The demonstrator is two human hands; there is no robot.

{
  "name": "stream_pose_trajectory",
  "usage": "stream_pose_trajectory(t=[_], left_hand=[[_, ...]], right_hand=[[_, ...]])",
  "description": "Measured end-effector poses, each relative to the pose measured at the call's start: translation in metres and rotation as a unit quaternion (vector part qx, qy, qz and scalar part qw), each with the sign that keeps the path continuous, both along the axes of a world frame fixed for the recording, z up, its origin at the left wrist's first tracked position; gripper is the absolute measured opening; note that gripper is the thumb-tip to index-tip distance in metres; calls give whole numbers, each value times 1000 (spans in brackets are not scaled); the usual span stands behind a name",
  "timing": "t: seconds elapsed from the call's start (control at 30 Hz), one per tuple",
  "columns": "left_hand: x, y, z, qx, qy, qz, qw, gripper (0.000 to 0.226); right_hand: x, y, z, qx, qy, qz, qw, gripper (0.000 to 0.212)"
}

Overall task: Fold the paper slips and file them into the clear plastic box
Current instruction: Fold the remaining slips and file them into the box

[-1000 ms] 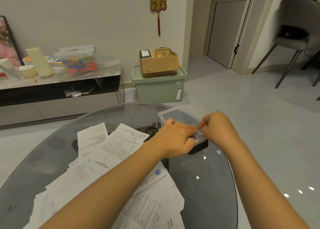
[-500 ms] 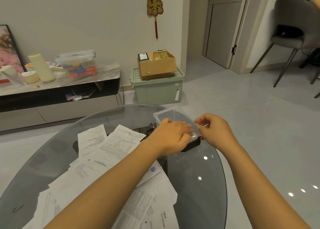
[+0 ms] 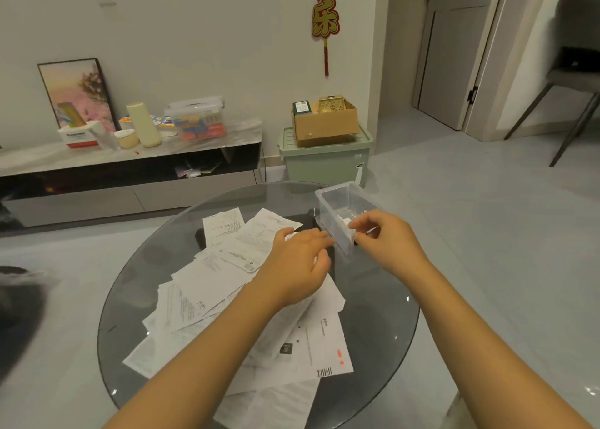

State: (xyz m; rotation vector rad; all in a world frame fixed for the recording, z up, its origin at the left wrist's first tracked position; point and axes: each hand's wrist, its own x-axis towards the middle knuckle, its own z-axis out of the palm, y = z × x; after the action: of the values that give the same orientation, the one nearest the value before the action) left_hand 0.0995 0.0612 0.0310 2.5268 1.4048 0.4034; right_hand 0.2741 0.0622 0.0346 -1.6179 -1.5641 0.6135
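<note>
A clear plastic box stands on the far right part of the round glass table. Something white, like a folded slip, lies inside it near my fingers. My right hand is at the box's near end, its fingers and thumb curled over the near wall. Just left of the box, my left hand hovers with relaxed fingers and holds nothing. Under it, several loose printed paper slips overlap in a pile that runs towards me.
A low TV cabinet with a lidded tub, bottles and a picture frame lines the far wall. Beyond the table sits a green storage bin with a cardboard box on top. A grey chair is at the right.
My left hand has come off the box and moved left and back over the slips. My right hand stays at the box's near end. The camera has tilted and shifted.
</note>
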Motion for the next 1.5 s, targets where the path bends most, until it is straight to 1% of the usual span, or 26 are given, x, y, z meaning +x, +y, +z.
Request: stream_pose_trajectory(t=[0.03, 0.13, 0.17, 0.27, 0.33, 0.4, 0.5, 0.63, 0.7, 0.77, 0.8, 0.87, 1.0, 1.03, 1.1, 1.17, 1.27, 1.3, 1.37, 1.43, 1.5], left_hand=[[-9, -12, -3, -9, 10, 15, 1000, 55], [-28, -39, -16, -31, 30, 56, 998, 44], [-33, -46, -20, -39, 35, 65, 997, 43], [-45, -66, -40, -60, 64, 90, 992, 50], [-53, -75, -56, -62, 76, 105, 990, 60], [-58, -79, -68, -64, 83, 121, 987, 65], [-66, -78, -75, -70, 61, 130, 987, 63], [-75, -76, -72, -41, 17, 124, 991, 48], [-77, -78, -72, -46, 7, 128, 991, 55], [-77, -78, -74, -53, 15, 122, 991, 66], [-76, -78, -74, -52, 22, 121, 991, 67], [-74, -78, -75, -47, 23, 123, 991, 62], [-74, -80, -73, -14, -3, 134, 991, 28], [-75, -80, -72, -6, -14, 141, 990, 22], [-78, -79, -73, 10, -30, 157, 987, 18], [-80, -79, -74, 22, -48, 165, 985, 18], [-84, -80, -72, 10, -108, 172, 979, 14], [-85, -82, -69, 3, -126, 166, 978, 13], [-86, -85, -67, -19, -136, 153, 979, 17], [-87, -87, -65, -25, -148, 147, 978, 20], [-89, -88, -63, -27, -195, 157, 968, 12]], right_hand=[[-7, -10, -4, -7, -4, 18, 1000, 16], [-20, -32, -19, -40, -27, 65, 997, 17], [-24, -35, -25, -48, -34, 76, 995, 17], [-39, -47, -41, -62, -70, 108, 990, 17], [-50, -51, -49, -58, -92, 131, 985, 15], [-57, -54, -53, -51, -112, 157, 980, 14], [-67, -55, -64, -55, -160, 188, 968, 16], [-76, -54, -74, -67, -193, 197, 959, 21], [-81, -54, -76, -65, -200, 201, 957, 25], [-84, -53, -77, -63, -200, 205, 956, 29], [-86, -52, -77, -58, -204, 207, 955, 30], [-88, -50, -80, -48, -212, 207, 954, 32], [-90, -49, -82, -21, -231, 209, 950, 35], [-90, -48, -82, -12, -239, 212, 948, 34], [-89, -47, -82, 10, -247, 216, 945, 31], [-89, -46, -82, 34, -252, 216, 943, 23], [-91, -44, -87, 73, -260, 213, 939, 17], [-92, -43, -87, 90, -253, 212, 940, 15], [-92, -43, -86, 137, -212, 204, 946, 10], [-92, -46, -82, 185, -172, 191, 949, 11], [-89, -50, -75, 215, -157, 183, 946, 15]])
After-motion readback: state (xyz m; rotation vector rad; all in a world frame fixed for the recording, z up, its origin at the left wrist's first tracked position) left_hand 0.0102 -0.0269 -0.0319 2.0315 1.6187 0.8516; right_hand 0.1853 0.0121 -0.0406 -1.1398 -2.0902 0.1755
